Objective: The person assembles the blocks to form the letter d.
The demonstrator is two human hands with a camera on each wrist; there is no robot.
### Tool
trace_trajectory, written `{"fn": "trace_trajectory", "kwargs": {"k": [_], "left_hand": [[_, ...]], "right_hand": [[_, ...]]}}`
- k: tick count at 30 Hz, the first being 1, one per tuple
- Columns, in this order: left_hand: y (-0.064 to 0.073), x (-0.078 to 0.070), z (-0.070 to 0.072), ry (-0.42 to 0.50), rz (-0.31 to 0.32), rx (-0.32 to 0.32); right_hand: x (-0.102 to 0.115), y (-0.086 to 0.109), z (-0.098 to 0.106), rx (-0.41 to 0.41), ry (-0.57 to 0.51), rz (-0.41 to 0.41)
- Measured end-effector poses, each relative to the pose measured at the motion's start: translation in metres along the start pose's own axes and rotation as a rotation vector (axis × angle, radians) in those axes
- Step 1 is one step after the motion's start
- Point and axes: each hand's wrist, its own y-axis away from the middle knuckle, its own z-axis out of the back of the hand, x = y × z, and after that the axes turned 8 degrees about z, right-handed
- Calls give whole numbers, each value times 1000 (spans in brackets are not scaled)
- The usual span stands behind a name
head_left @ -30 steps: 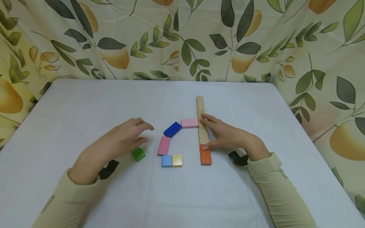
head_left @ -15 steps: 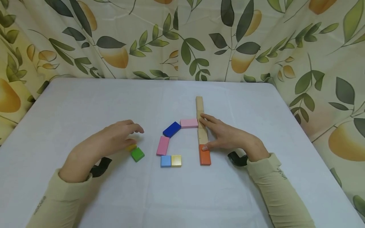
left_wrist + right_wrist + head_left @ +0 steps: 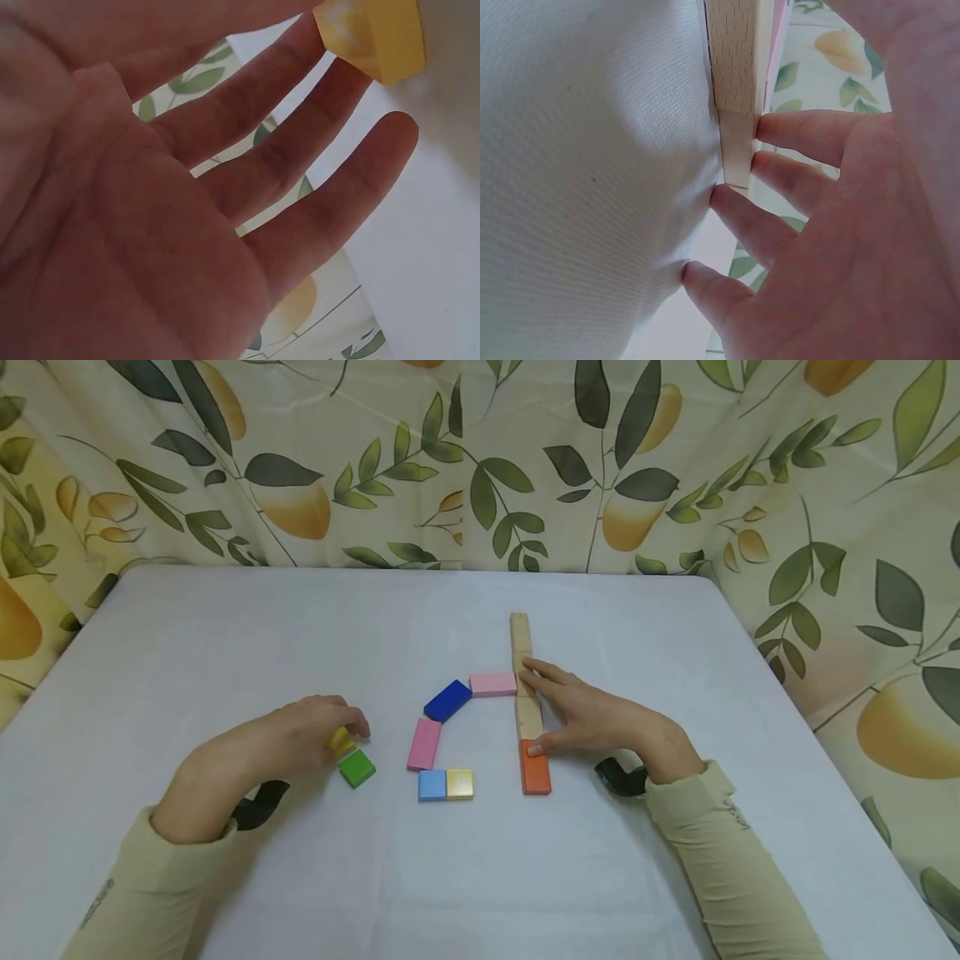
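My left hand (image 3: pixel 300 732), at the left of the table, pinches a small yellow block (image 3: pixel 341 742); in the left wrist view this yellow block (image 3: pixel 382 37) sits at the fingertips. Just in front of it lies a green block (image 3: pixel 357 769). My right hand (image 3: pixel 600 714) rests along a straight column of plain wooden blocks (image 3: pixel 529 717), fingertips on the wood and thumb on the orange block (image 3: pixel 536 774) at its near end. The right wrist view shows fingertips against the side of the wooden blocks (image 3: pixel 737 142) and others on the cloth.
Left of the column, a curved row holds a pink block (image 3: pixel 492 684), a dark blue block (image 3: pixel 447 701), a second pink block (image 3: pixel 424 744), a light blue block (image 3: pixel 432 785) and a pale yellow block (image 3: pixel 460 784). White cloth (image 3: pixel 600 877) covers the table; a patterned curtain (image 3: pixel 420 460) hangs behind.
My left hand has moved left and down to the yellow block, first hidden beneath it, and taken hold of it; a small gap now parts it from the green block. My right hand has stayed.
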Motion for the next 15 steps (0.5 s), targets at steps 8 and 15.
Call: {"fn": "trace_trajectory", "kwargs": {"k": [8, 15], "left_hand": [[0, 1, -2, -29, -19, -34], [-3, 2, -4, -45, -34, -56]], "right_hand": [[1, 0, 1, 1, 0, 1], [1, 0, 2, 1, -12, 1]]}}
